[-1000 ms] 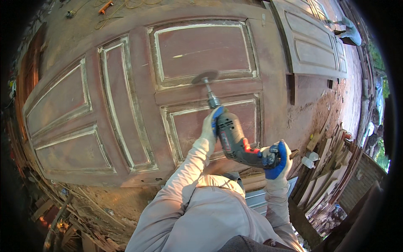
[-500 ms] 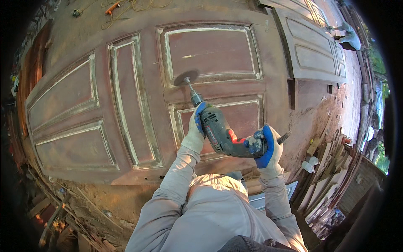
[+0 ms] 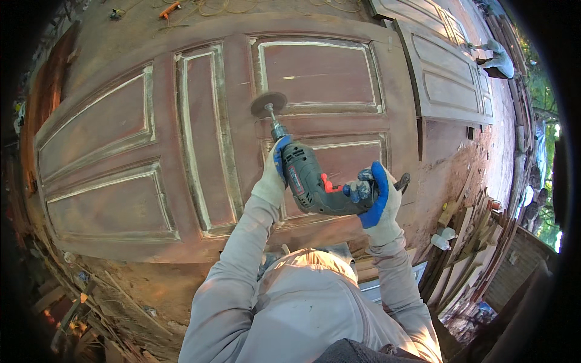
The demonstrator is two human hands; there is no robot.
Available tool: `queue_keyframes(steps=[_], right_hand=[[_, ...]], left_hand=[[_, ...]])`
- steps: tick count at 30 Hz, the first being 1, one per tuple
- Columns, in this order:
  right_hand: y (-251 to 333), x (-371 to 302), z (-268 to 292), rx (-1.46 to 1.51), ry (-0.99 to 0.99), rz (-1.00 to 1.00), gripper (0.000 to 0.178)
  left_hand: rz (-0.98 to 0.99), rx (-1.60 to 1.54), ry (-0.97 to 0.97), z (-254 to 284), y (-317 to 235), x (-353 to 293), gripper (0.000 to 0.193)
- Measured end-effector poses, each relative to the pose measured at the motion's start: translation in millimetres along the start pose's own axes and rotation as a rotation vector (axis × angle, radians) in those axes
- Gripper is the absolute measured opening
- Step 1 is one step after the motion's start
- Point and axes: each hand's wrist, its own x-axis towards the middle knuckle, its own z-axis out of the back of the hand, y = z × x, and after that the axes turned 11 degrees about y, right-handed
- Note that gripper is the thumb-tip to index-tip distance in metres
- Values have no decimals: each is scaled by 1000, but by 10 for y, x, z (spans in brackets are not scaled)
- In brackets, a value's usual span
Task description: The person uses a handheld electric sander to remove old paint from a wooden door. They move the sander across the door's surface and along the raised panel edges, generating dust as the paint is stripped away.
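A dark grey power drill (image 3: 305, 180) with a red trigger is held in both gloved hands over a brown panelled wooden door (image 3: 241, 124). My left hand (image 3: 270, 175), in a white and blue glove, wraps round the front of the drill behind the chuck. My right hand (image 3: 381, 199) grips the rear handle, its fingers curled near the trigger. From the chuck a shaft carries a round, dark sanding disc (image 3: 268, 104). This disc is at the lower left corner of the far right panel; whether it touches the wood I cannot tell. Pale, bare-looking strips line the panel mouldings.
Beyond the door lie an orange tool (image 3: 170, 10) and loose yellow cords (image 3: 212, 8). A grey panelled door (image 3: 445, 81) lies to the far right, with another person (image 3: 497, 59) bending beside it. Wood offcuts (image 3: 463, 242) and a white plastic bottle (image 3: 440, 242) are at the right.
The drill and disc have shifted left relative to the door, with both hands still holding it. The disc looks less blurred now. The view has also shifted a little.
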Motion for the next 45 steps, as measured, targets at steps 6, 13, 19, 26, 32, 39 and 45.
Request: queue_keyframes(steps=[6,13,19,26,32,39,45], right_hand=[[-53,-110,-163,-35,-77,62,28],[-265,-212,-261,-7,-113,81,28],[-358,-368,-152,17,-100,167,29],[-484,-392,-272,-1,-119,157,31],[-666,-394,-233,77,-127,151,30],[-894,-255,244,79,-60,282,31],[-790,-196,957,33,-71,350,30]], left_hand=[[-21,60,10,28,-41,0,22],[51,96,26,189,-192,-54,24],[63,75,38,208,60,120,23],[53,76,15,381,-60,129,23],[57,171,-4,373,-266,-25,20],[24,189,-27,360,-187,129,24],[-1,368,-200,340,353,567,33]])
